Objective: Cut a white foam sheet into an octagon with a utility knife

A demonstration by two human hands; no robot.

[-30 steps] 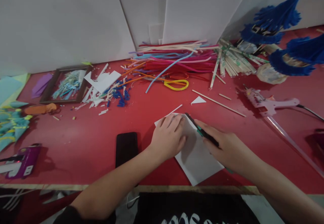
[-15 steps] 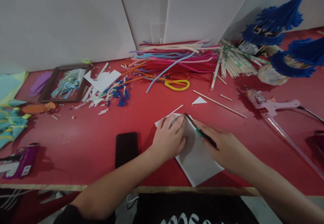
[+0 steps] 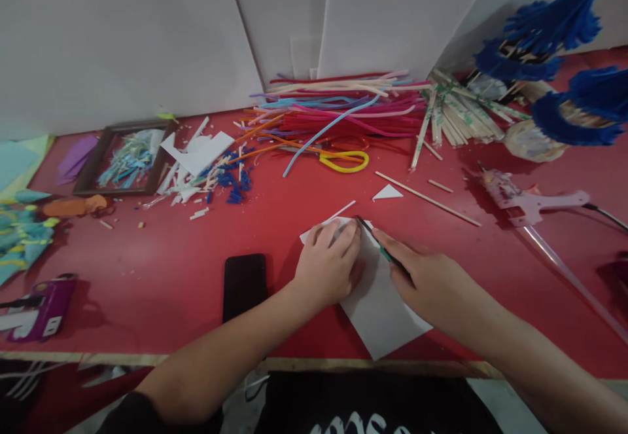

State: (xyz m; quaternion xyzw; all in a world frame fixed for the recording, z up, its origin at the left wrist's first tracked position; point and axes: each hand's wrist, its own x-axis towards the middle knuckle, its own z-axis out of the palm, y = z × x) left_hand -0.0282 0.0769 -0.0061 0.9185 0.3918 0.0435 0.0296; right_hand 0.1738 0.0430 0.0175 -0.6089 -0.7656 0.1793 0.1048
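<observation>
A white sheet lies slanted on the red table near its front edge. My left hand rests on the sheet's upper left part, fingers spread somewhat and pressing down, holding nothing. My right hand is wrapped round a cutter knife with a dark body and a green part. The knife's tip meets the top of the sheet, just right of my left fingertips. Beyond the sheet lies a small white paper triangle.
A black phone lies left of my left hand. Yellow-handled scissors and coloured pipe cleaners are at the back. A pink glue gun lies right. A brown frame and paper scraps are at back left.
My right hand and the knife have shifted very slightly up and to the left. My left hand stays on the sheet. The camera view has moved a little.
</observation>
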